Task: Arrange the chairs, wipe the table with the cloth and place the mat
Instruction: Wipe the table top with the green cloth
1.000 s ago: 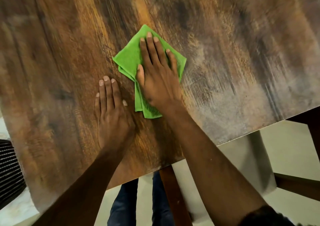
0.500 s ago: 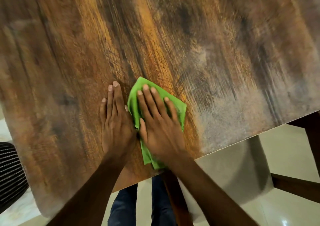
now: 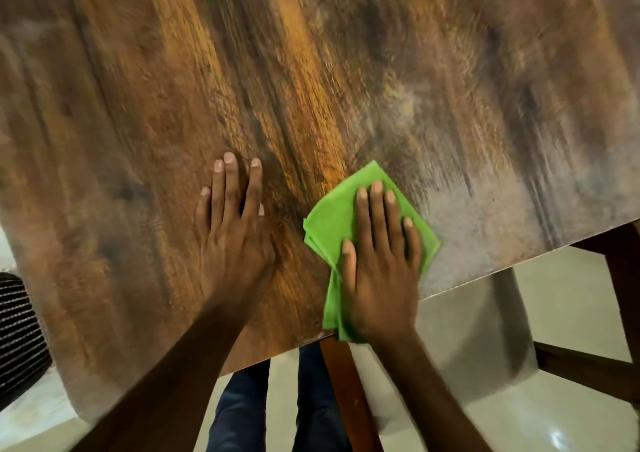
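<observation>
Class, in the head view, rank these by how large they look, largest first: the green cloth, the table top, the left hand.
1. Table top, by far the largest.
2. Green cloth and left hand: alike, and the right hand hides much of the cloth, so unranked.

Wooden table [image 3: 311, 71], green cloth [image 3: 332, 219] near edge

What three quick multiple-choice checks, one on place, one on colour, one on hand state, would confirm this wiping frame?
1. Where is the cloth?
A. at the table's near edge
B. on the floor
C. on a chair

2. What colour is the cloth?
A. blue
B. green
C. white

3. How does the left hand lie?
A. clenched in a fist
B. flat on the table
C. gripping the cloth

Key: 1 A, its lower end overhangs that edge under the right hand; 2 B, bright green fabric; 3 B, fingers straight on bare wood.
</observation>
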A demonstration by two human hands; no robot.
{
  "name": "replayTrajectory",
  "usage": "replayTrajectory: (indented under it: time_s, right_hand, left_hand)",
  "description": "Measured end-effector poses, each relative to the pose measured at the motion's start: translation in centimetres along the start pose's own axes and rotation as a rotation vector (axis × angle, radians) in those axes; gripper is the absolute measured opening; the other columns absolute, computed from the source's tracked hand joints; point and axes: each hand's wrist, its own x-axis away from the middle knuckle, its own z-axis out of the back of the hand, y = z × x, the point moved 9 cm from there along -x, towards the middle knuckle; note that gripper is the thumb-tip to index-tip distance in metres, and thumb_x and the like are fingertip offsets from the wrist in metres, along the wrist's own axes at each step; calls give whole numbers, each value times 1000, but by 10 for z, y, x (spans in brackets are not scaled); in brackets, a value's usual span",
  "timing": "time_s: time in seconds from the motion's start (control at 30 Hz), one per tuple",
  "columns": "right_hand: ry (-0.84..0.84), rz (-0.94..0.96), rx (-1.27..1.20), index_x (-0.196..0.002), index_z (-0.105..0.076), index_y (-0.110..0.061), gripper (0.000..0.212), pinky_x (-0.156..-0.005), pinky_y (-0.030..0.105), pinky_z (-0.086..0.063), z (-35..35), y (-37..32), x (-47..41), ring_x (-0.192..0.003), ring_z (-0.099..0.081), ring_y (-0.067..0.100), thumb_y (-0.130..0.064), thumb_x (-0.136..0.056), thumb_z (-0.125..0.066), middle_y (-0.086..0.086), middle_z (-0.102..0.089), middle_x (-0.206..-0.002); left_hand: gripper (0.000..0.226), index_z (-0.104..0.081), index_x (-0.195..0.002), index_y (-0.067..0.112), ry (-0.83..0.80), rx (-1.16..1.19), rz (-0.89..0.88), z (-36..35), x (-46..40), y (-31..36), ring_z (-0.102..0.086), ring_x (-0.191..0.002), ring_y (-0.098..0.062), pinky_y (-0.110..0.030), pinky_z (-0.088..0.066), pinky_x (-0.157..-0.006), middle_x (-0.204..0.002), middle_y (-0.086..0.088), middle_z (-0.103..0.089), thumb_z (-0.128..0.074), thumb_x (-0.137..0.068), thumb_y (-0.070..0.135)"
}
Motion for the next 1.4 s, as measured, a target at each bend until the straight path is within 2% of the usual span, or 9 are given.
replayTrajectory:
  time_s: [0.07, 0.17, 0.27, 0.47, 0.67, 0.77, 0.97, 1.23, 1.4]
  right_hand:
    - [-27, -27, -15, -174, -7, -19, 74, -134, 50, -15, -8, -27, 40, -169, -4, 19, -41, -108, -33, 3, -1, -182]
    - [-84, 114, -65, -174, -9, -20, 79, -134, 47, -12, -16, -63, 32, -169, -6, 18, -41, -105, -41, 0, -3, -182]
    - [-74, 230, -52, -174, -13, -25, 78, -135, 44, -13, -10, -31, 20, -168, -7, 13, -44, -105, -44, -7, -6, -182]
    - [48, 53, -5, -174, -13, -22, 72, -135, 44, -17, 10, 10, -64, -168, -8, 14, -44, -109, -37, -4, -10, -182]
    - [29, 200, 28, -173, -16, -20, 65, -134, 43, -14, 25, -39, -191, -168, -10, 17, -44, -114, -25, -1, -12, -182]
    - [31, 229, 19, -173, -17, -20, 63, -134, 44, -15, 25, -25, -171, -168, -10, 17, -45, -116, -26, -1, -12, -182]
    - [-1, 149, -4, -174, -12, -23, 68, -135, 47, -17, 16, 46, -23, -169, -4, 16, -43, -113, -35, -4, -6, -182]
    - [61, 89, -31, -173, -19, -22, 65, -133, 44, -18, 37, 74, -137, -168, -12, 15, -45, -113, -30, -1, -16, -181]
    - [110, -209, -17, -173, -14, -17, 65, -135, 47, -14, 26, 72, -86, -169, -7, 19, -43, -115, -24, 3, -10, -182]
  left_hand:
    - [61, -15, -174, 23, -24, -20, -5, -3, 4, 6, -6, -170, -23, -51, -15, -135, -182, -8, -8, -22, -113, 24]
    - [63, -13, -175, 23, -45, -24, -3, -3, 6, -1, -4, -170, -25, -52, -15, -135, -182, -9, -5, -26, -113, 22]
    - [63, -13, -175, 23, -23, -18, -9, -3, 5, 1, -3, -170, -25, -50, -13, -135, -183, -9, -4, -24, -113, 23]
    - [63, -10, -175, 25, -31, -37, -6, -6, 5, 2, 1, -170, -23, -49, -9, -136, -183, -7, -2, -22, -113, 24]
    - [62, -13, -175, 26, -21, -4, -4, 2, 4, 6, -1, -170, -22, -52, -12, -135, -183, -7, -5, -22, -114, 25]
    - [63, -13, -175, 26, -30, 3, -6, 2, 4, 7, 0, -170, -21, -52, -12, -136, -183, -6, -4, -25, -113, 23]
    - [63, -13, -174, 26, -26, -8, 5, 3, 4, 8, 0, -170, -22, -50, -9, -136, -183, -7, -5, -27, -113, 21]
    - [61, -12, -175, 26, -41, 22, 9, 3, 1, 6, 2, -170, -21, -49, -6, -136, -183, -6, -3, -25, -115, 25]
    - [62, -12, -175, 25, -53, 5, -12, 0, 1, 5, 1, -170, -22, -51, -7, -136, -183, -7, -3, -26, -115, 25]
